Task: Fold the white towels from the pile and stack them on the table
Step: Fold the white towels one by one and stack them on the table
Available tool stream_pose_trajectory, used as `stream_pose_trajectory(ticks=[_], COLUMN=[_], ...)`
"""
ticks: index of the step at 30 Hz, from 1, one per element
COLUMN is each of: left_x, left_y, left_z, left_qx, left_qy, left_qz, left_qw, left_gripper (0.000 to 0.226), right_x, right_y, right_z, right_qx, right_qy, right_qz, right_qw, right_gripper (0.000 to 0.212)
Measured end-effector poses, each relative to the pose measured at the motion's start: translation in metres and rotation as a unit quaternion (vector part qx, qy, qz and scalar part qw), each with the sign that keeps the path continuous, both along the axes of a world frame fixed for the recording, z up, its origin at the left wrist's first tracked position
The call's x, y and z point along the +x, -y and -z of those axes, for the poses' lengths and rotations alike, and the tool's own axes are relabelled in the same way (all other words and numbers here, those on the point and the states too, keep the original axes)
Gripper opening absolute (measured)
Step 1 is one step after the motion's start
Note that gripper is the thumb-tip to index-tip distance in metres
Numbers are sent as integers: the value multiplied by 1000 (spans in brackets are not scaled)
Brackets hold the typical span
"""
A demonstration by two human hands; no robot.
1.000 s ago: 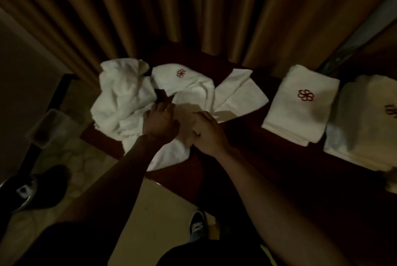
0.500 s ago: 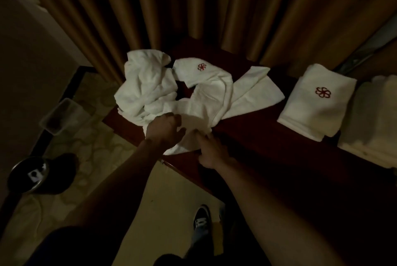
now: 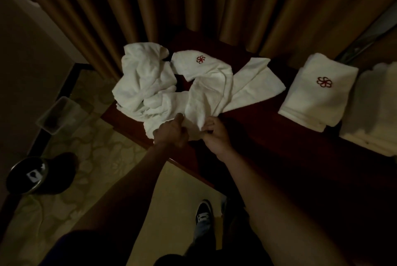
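Bare table (image 3: 253,128) lies open in the middle right of the frame. The crumpled pile (image 3: 148,85) fills the centre left, and the folded towel (image 3: 318,93) the right.

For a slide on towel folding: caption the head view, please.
Left hand and right hand grip a loose towel at the near edge of the table, folded towel to the right.

Left hand (image 3: 171,132) and right hand (image 3: 216,135), arms outstretched, grip the towel (image 3: 206,100) together.
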State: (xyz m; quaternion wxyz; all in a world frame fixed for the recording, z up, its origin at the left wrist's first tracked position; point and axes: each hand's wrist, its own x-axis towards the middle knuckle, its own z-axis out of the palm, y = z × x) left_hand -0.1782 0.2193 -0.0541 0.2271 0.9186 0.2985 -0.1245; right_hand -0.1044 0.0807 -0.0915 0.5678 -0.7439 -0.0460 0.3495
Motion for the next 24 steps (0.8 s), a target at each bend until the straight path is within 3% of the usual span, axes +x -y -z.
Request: stream_pose_trajectory(ticks=[4,8,11,14,17,20,22,24], left_x=[15,45,74,94,108,119,123,124], left_y=[5,21,41,61,86,106,118,129], left_z=[-23,-56,-83,-100,-106,-103,-97,-96], left_qx=[-49,-113,-138,-177,-187,-198,-191,-106], left_qy=[104,194,236,246,222,169,128,101], left_qz=[21,45,40,30,83,128,156,207], left_qw=[993,973,961,952,953,957,961,967], left_gripper=[35,34,14,11,18,27,38,39], right_x=[12,30,47,62,68,68,66,64], right_y=[8,24,43,69,102,133,153,174], right_z=[-30,-62,-89,-105,-115,-126,-129,-127], right_qx=[60,88,96,63,29,-3,-25,-42], right_qy=[-28,15,42,-3,-60,13,79,131], right_qz=[70,138,190,214,223,257,281,291], right_qw=[995,986,976,975,972,966,956,947], right_gripper=[43,37,39,44,47,9,21,25])
